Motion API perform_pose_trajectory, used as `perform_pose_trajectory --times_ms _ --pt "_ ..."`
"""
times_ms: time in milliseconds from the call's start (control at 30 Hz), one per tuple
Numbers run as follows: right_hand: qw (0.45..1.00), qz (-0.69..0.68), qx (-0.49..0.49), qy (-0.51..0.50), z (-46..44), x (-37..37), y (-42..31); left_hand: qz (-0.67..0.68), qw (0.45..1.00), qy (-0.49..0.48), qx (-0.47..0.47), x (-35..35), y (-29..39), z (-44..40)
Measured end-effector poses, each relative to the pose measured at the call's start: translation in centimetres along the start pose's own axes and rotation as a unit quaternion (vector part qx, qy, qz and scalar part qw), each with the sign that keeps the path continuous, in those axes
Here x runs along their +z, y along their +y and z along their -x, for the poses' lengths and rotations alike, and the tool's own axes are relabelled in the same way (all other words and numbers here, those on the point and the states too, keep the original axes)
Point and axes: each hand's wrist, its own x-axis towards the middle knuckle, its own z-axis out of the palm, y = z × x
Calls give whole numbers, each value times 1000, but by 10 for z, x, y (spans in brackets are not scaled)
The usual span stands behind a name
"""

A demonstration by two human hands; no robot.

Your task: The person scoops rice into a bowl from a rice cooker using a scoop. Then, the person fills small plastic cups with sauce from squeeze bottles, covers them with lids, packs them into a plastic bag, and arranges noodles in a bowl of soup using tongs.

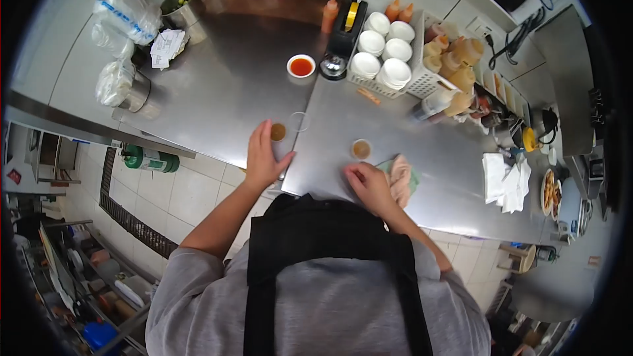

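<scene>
Nearest, the steel counter (322, 170) is flanked by two hands. The right hand (372, 186) is held low over the counter's near edge, its fingers curled inward to a narrow shape; whether anything is pinched in them cannot be told. A crumpled pink and green cloth (401, 180) is bunched just beside it, so its outer side is crowded. The left hand (266, 157) is held with fingers stretched forward and the thumb set wide.

A small brown-filled cup (278, 132) is placed right beside the left fingertips; whether it is touched cannot be made out. A clear round lid (300, 122) is laid flat just beyond that cup, near the seam of the counter. A second small cup (361, 149) is set just ahead of the right hand.

To the right, white napkins (505, 182) are piled, and a plate of food (548, 191) is placed past them. Farther ahead, a white bowl of red sauce (302, 66) is stood near a silver bell (333, 66). Beyond these, the way is blocked by a black tape dispenser (345, 28), stacked white bowls (397, 50) in a basket and a crowded group of sauce bottles (463, 57). At the far left, paper slips (169, 48) are gathered beside a metal pot (188, 16), and plastic bags (125, 10) are heaped against the wall.
</scene>
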Motion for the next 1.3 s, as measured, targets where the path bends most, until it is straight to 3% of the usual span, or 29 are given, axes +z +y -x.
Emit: perform_pose_trajectory --times_ms 33,67,133,233,367,433,467,500,533,733,867,933,967,1033,1133,1167,1233,1300 --pt "990 -92 97 -44 -19 21 -3 14 999 -30 -25 -7 -17 -3" --pt "989 -94 107 -40 -37 40 -3 28 997 -58 -49 -12 -31 -7" --pt "926 -317 203 -39 -69 69 0 64 995 -65 -43 -9 -43 -19" --pt "879 -419 227 -3 -93 84 -1 66 991 -110 -35 -9 -45 -31" --pt "873 -441 206 26 -90 87 -5 150 979 -131 -36 -5 -43 -44" --pt "909 -395 76 105 -86 91 -3 199 966 -164 -7 -4 -35 -50" --pt "909 -392 80 114 -84 85 -8 207 964 -169 -3 1 -32 -53" --pt "971 -190 -32 140 -83 77 -18 221 959 -175 34 6 -30 -55" --pt "978 24 -138 156 -80 72 -23 236 952 -183 71 11 -27 -56" --pt "978 127 -101 130 -68 87 9 279 909 -309 17 27 -7 -60" --pt "975 141 -94 145 -69 84 3 290 905 -312 -9 24 -7 -62" --pt "972 163 -96 139 -69 82 2 349 851 -386 -75 15 -8 -68" --pt "975 150 -90 140 -69 79 0 348 850 -388 -76 15 -13 -69" --pt "978 135 -81 140 -70 77 -3 494 707 -461 -206 15 -22 -72" --pt "970 175 -88 147 -72 75 -2 485 681 -477 -270 10 -15 -79" --pt "969 164 -94 157 -73 76 -1 485 678 -481 -271 12 -15 -77" --pt "969 155 -94 168 -72 77 1 449 747 -442 -213 17 -14 -72" --pt "979 99 -84 155 -73 73 0 417 765 -446 -205 16 -8 -76"
